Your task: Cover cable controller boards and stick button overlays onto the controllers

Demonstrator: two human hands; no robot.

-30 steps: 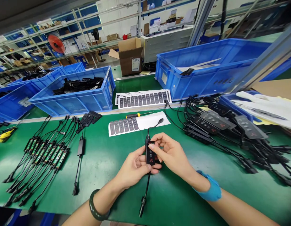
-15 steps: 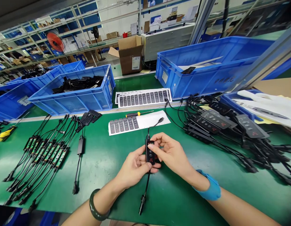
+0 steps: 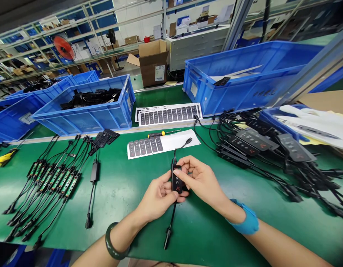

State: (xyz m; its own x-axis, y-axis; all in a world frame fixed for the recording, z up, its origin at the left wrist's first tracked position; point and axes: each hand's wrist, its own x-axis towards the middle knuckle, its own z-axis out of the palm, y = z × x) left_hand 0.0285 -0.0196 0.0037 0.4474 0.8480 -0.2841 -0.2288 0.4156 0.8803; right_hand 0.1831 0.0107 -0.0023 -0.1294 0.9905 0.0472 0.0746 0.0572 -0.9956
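Observation:
A small black controller (image 3: 177, 182) with a cable at each end is held upright over the green table. My left hand (image 3: 157, 196) is closed around its lower part from the left, thumb near its bottom edge. From the right, my right hand (image 3: 200, 181) grips its upper part, with the thumb on its front face. Just beyond my hands lies a white label sheet (image 3: 177, 141) with several dark labels at its left. A yellow-and-black screwdriver (image 3: 157, 134) rests along the sheet's back edge.
Several open controllers with green boards (image 3: 56, 178) lie at left, beside one closed controller (image 3: 95, 171). Finished-looking black controllers (image 3: 240, 144) with tangled cables are heaped at right. Blue bins (image 3: 88, 120) and more label sheets (image 3: 168, 115) stand behind.

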